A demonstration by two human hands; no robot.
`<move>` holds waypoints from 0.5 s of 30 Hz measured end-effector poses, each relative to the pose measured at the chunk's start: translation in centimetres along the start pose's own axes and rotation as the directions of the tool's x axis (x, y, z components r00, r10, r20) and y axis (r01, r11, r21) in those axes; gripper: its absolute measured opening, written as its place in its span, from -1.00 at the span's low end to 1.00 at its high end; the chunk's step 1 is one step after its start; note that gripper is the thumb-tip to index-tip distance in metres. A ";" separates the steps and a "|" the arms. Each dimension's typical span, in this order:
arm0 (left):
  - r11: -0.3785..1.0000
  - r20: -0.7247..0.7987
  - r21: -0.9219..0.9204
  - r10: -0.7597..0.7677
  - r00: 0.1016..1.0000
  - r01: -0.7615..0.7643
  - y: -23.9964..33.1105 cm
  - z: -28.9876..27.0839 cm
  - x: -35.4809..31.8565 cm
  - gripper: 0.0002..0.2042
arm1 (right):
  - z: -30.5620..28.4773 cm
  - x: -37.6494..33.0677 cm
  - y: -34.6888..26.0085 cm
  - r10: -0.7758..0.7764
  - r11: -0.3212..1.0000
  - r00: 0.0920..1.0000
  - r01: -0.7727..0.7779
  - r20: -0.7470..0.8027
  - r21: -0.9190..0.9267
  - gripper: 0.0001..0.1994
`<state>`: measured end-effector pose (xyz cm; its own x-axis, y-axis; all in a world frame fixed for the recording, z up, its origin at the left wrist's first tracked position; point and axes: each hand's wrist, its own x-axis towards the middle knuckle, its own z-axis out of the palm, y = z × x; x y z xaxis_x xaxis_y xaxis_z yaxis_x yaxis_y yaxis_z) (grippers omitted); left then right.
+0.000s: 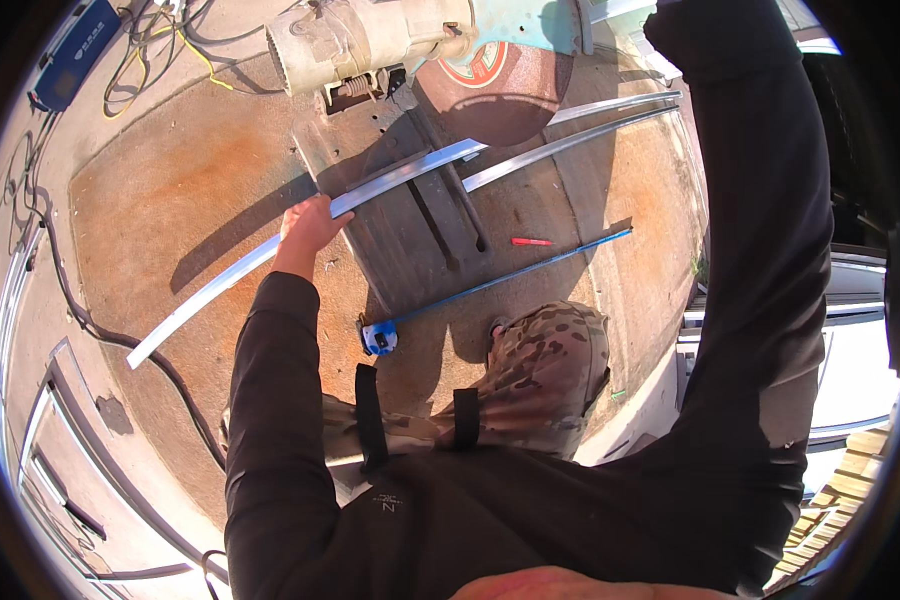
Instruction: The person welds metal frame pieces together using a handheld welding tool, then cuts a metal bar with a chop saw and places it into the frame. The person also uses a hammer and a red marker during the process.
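While your left hand (308, 222) grips the long metal strip (300, 238) mid-length for balance across the saw base (410, 215), your right hand is out of view.

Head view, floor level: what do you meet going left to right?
Blue box with yellow cables → black cable → left hand gripping the long metal strip → blue tape measure → red marker → second metal strip → right sleeve.

Metal strip (300, 235), bright, smooth; tape measure (379, 338), glossy blue plastic; concrete ground (160, 190), rough, matt, rust-stained.
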<state>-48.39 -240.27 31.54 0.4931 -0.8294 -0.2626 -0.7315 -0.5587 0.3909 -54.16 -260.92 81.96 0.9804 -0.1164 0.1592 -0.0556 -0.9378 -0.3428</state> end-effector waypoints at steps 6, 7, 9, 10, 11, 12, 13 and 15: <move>1.000 0.003 -0.012 0.009 1.000 -0.009 -0.3 -0.1 0.0 -0.44 | 2.7 0.6 -2.2 0.434 0.900 0.763 -0.346 0.479 -0.265 -0.64; 1.000 0.003 -0.017 0.010 1.000 -0.010 -0.2 -0.1 0.0 -0.44 | 3.1 0.2 -2.3 0.470 0.883 0.721 -0.377 0.509 -0.281 -0.63; 1.000 0.001 -0.011 0.023 1.000 -0.023 -0.1 -0.1 0.0 -0.44 | 4.0 -0.9 -2.3 0.517 0.853 0.643 -0.435 0.565 -0.287 -0.61; 1.000 0.001 -0.009 0.013 1.000 -0.013 0.0 -0.1 0.0 -0.45 | 4.4 -1.6 -2.3 0.535 0.838 0.615 -0.471 0.579 -0.275 -0.59; 1.000 0.014 -0.004 0.013 1.000 -0.013 0.0 -0.1 0.1 -0.45 | 5.2 -2.5 -1.8 0.534 0.827 0.571 -0.506 0.624 -0.245 -0.59; 1.000 0.013 0.009 0.015 1.000 -0.016 0.0 -0.1 0.3 -0.45 | 5.8 -3.2 -1.4 0.533 0.815 0.546 -0.537 0.647 -0.219 -0.59; 0.999 0.006 -0.006 0.044 0.999 -0.044 -0.1 -0.1 0.5 -0.45 | 6.2 -3.9 -1.0 0.537 0.801 0.531 -0.564 0.656 -0.199 -0.60; 0.998 -0.004 -0.017 0.068 0.998 -0.068 -0.2 0.1 0.9 -0.45 | 6.9 -4.8 -0.1 0.533 0.775 0.504 -0.613 0.680 -0.153 -0.60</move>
<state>-47.81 -240.89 31.15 0.4444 -0.8653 -0.2320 -0.7549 -0.5012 0.4231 -57.59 -257.99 74.88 0.5930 -0.3362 -0.7317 -0.6733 -0.7054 -0.2215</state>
